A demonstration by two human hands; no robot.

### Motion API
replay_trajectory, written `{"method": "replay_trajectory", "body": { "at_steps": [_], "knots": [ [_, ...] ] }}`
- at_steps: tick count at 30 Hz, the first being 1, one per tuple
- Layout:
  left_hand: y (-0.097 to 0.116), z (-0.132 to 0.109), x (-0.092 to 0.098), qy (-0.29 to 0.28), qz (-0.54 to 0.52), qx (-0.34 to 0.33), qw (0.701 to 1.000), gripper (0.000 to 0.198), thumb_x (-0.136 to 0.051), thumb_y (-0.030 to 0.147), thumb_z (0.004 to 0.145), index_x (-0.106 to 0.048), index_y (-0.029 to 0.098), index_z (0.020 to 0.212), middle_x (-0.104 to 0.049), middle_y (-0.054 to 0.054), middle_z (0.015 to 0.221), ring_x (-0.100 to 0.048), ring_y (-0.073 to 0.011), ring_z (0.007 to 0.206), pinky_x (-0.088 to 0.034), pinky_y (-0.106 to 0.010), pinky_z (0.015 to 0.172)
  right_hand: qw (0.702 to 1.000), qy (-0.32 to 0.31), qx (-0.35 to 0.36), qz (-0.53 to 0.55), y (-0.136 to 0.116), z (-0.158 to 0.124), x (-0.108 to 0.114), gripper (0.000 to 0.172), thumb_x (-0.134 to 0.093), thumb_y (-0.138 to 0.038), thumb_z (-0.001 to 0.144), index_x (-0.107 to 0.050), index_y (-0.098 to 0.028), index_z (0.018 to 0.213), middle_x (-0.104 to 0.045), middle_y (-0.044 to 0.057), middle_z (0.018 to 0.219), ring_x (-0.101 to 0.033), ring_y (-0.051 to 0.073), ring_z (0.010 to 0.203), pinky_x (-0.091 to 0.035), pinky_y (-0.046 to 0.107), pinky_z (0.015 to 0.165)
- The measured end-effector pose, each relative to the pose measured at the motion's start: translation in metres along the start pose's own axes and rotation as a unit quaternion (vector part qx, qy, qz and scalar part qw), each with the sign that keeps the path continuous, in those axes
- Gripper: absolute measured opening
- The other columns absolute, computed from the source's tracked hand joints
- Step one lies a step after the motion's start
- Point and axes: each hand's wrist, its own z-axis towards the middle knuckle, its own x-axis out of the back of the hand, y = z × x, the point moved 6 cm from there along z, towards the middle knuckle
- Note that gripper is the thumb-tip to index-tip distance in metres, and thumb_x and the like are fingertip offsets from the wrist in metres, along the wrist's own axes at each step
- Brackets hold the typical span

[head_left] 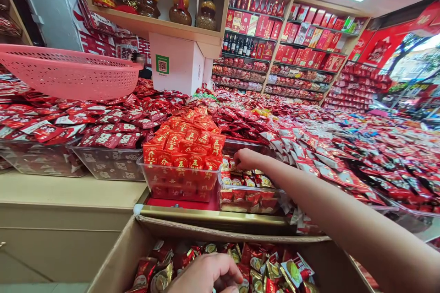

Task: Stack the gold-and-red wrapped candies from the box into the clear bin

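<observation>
My right hand (244,159) reaches into a clear plastic bin (252,189) partly filled with small red and gold packets (238,181). Its fingers are curled downward, and what they hold, if anything, is hidden. My left hand (209,274) is low in the frame, over an open cardboard box (120,245) of similar red and gold packets (257,263). Its fingers are bent down among the packets, with the fingertips partly out of sight. Left of the bin stands another clear bin (178,183) heaped with bright red packets (192,139).
Several more bins of dark red packets (115,139) line the counter. A pink basket (75,71) sits on packets at the left. A white pillar with a QR sign (162,64) rises behind. A gold edge (220,219) runs between the bins and the box.
</observation>
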Motion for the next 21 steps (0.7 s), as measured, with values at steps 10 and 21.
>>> {"method": "replay_trajectory", "body": {
  "at_steps": [10, 21],
  "knots": [
    [-0.008, 0.003, -0.007, -0.008, 0.01, -0.024, 1.0, 0.029, -0.045, 0.035, 0.078, -0.063, 0.019, 0.095, -0.066, -0.003, 0.085, -0.052, -0.0123, 0.062, -0.038, -0.019, 0.056, 1.0, -0.026, -0.004, -0.014, -0.006, 0.004, -0.01, 0.024, -0.058, -0.028, 0.066, -0.065, -0.017, 0.086, -0.066, 0.005, 0.086, -0.059, 0.017, 0.076, -0.037, 0.02, 0.057],
    [-0.014, 0.006, -0.012, -0.038, 0.023, -0.032, 0.998, 0.032, -0.051, 0.035, 0.074, -0.064, 0.02, 0.099, -0.067, -0.004, 0.087, -0.059, -0.0155, 0.073, -0.043, -0.019, 0.063, 1.0, 0.001, -0.002, -0.008, 0.008, 0.008, 0.004, 0.052, -0.06, -0.035, 0.065, -0.051, -0.017, 0.113, -0.06, 0.007, 0.105, -0.056, 0.021, 0.09, -0.04, 0.023, 0.067]
  ]
}}
